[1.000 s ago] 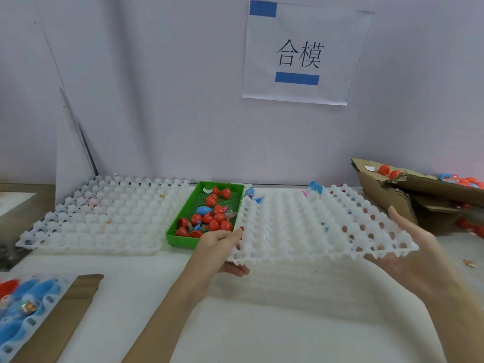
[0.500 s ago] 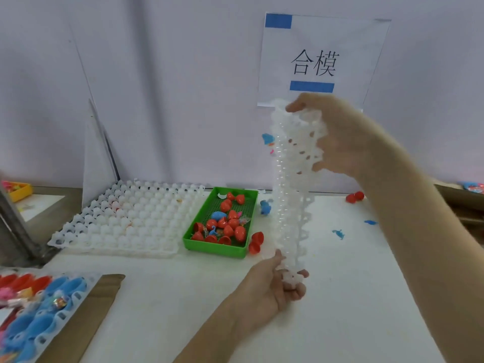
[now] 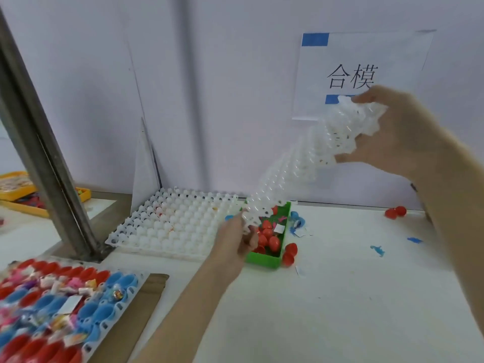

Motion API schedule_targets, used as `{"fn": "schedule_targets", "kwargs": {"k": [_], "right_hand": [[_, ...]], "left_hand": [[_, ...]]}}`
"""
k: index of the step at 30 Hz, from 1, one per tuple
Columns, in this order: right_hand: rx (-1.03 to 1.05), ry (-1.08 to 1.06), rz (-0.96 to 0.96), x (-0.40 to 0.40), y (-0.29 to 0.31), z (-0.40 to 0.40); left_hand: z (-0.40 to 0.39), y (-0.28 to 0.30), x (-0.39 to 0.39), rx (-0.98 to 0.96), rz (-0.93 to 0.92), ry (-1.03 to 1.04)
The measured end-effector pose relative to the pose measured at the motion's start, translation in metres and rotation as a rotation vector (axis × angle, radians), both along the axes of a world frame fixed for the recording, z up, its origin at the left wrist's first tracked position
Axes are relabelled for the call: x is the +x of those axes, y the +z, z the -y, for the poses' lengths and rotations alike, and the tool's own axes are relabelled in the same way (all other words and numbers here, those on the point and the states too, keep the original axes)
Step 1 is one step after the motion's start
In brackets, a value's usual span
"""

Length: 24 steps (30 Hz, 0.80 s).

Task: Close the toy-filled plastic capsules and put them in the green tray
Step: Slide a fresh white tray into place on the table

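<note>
A white cell tray hangs tilted in the air over the green tray. My left hand grips its lower corner and my right hand grips its upper edge near the wall sign. The green tray holds several red capsules, partly hidden by my left hand and the white tray. A red capsule lies open on the table just right of the green tray. At the near left a tray of open red and blue capsule halves holds small toys.
A second white cell tray lies flat left of the green tray. A metal post stands at the left. Blue capsule pieces and bits dot the table, and a red capsule lies by the wall. Cardboard lies under the toy tray.
The white cell tray went from flat on the table to upright, and now leans leftward over the green tray. My left hand moved left with its lower corner; the view turned left.
</note>
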State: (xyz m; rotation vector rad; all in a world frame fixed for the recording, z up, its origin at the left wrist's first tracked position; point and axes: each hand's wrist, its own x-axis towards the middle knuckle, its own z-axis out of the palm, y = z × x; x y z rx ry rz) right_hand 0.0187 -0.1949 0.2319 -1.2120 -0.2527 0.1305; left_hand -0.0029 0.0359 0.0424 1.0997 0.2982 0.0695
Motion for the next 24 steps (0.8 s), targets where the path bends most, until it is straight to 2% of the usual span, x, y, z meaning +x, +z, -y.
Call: {"fn": "schedule_targets", "kwargs": {"k": [3,7,9,12,13,16,17,18,22,24], "right_hand": [[-0.089,0.044,-0.108,0.010,-0.037,-0.011],[-0.286,0.183,-0.199,0.018,-0.105,-0.063],[-0.212,0.256,-0.220,0.023,-0.135,-0.097],[-0.016,0.271,-0.293,0.032,-0.166,-0.149],[0.022,0.273,-0.305,0.035,-0.173,-0.163],[0.053,0.283,-0.361,0.042,-0.185,-0.197],[-0.026,0.261,-0.355,0.043,-0.187,-0.205],[-0.211,0.218,-0.287,0.042,-0.187,-0.211],[-1.293,0.015,0.215,0.041,-0.185,-0.222],[-1.543,-0.176,0.432,0.026,-0.187,-0.228]], "left_hand": [[-0.072,0.029,0.008,0.245,0.010,0.220],[-0.160,0.054,0.001,0.614,0.005,0.329],[-0.191,0.063,-0.007,0.631,-0.029,0.386],[-0.214,0.071,-0.025,0.441,-0.117,0.371],[-0.218,0.071,-0.031,0.432,-0.142,0.336],[-0.234,0.069,-0.049,0.724,-0.225,0.288],[-0.238,0.068,-0.054,0.810,-0.259,0.285],[-0.240,0.068,-0.059,0.868,-0.289,0.273],[-0.250,0.062,-0.079,1.126,-0.310,0.255],[-0.260,0.060,-0.095,1.204,-0.324,0.193]]}}
